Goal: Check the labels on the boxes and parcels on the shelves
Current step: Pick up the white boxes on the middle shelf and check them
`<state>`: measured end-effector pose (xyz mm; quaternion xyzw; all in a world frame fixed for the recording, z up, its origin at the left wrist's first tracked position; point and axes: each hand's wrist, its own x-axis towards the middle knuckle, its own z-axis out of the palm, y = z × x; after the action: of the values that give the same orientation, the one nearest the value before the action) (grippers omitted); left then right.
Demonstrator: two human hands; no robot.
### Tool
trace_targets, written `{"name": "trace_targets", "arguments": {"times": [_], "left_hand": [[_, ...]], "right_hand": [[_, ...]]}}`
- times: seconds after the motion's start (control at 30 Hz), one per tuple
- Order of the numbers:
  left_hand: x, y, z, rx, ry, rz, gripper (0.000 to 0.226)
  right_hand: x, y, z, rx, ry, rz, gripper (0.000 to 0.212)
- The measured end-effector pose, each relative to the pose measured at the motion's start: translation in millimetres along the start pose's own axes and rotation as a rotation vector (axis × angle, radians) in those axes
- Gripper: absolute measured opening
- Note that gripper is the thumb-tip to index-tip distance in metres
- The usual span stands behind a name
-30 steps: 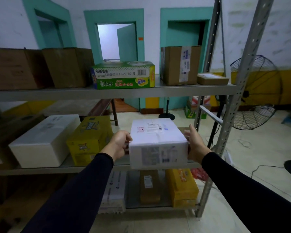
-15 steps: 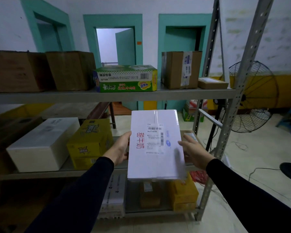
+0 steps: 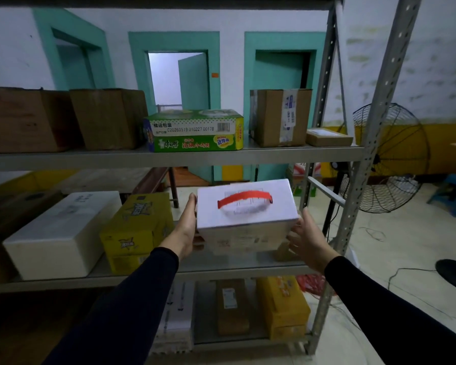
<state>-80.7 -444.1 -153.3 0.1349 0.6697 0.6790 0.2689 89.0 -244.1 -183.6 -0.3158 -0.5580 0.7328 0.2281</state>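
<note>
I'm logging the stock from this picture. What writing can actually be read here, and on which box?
"C20260519 010227 00178" and "储运包装": white strip on the green noodle box, top shelf.
"mini": yellow badge on the same box.
Label on the tall cardboard box: too small.
Print on the yellow boxes and the held white box: blurred.

yellow box (image 3: 136, 230) crowding left, upright (image 3: 353, 206) right

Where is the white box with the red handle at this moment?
In the head view, the white box is held between the left hand and right hand, above the middle shelf, right of the yellow box.
</note>
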Motion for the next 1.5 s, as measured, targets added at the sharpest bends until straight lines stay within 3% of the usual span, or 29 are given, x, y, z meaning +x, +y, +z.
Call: {"name": "trace_targets", "arguments": {"times": [0.17, 0.47, 0.57, 0.6, 0.67, 0.77, 0.83, 1.07, 1.2, 1.33, 1.43, 1.5], "left_hand": [[8, -4, -7, -0.056, -0.068, 0.071, 0.058], [9, -5, -12, -0.075, -0.078, 0.023, 0.051], [4, -3, -16, -0.126, -0.125, -0.004, 0.032], [2, -2, -17, -0.142, -0.135, -0.026, 0.031], [-2, -3, -18, -0.138, -0.134, -0.061, 0.050], [-4, -2, -16, -0.157, -0.136, -0.059, 0.046], [-1, -4, -16, -0.174, -0.134, -0.071, 0.046], [5, -7, -19, -0.138, -0.091, -0.080, 0.038], [5, -8, -13, 0.138, -0.085, -0.058, 0.020], [9, -17, -15, 0.173, -0.074, -0.010, 0.042], [7, -19, -20, 0.071, -0.094, 0.008, 0.045], [7, -21, -22, 0.002, -0.112, 0.051, 0.046]], "right_hand": [[-3, -2, 3, -0.048, -0.033, -0.008, 0.068], [-4, -1, 10, 0.002, -0.130, 0.006, 0.071], [-6, -5, 8, 0.009, -0.155, 0.040, 0.073], [-8, -5, 9, 0.009, -0.148, 0.051, 0.073], [-8, -4, 10, -0.025, -0.141, 0.057, 0.068], [-14, -3, 13, -0.053, -0.095, 0.040, 0.042], [-18, -4, 14, -0.082, -0.084, 0.034, 0.037], [-14, 1, 13, -0.093, -0.096, 0.055, 0.034], [-10, 1, 16, -0.100, -0.087, -0.003, 0.034], [-12, -6, 21, -0.025, -0.115, -0.046, 0.032], [-15, -16, 25, 0.083, -0.104, 0.015, 0.033], [-18, -19, 29, 0.108, -0.185, 0.055, 0.041]]}}
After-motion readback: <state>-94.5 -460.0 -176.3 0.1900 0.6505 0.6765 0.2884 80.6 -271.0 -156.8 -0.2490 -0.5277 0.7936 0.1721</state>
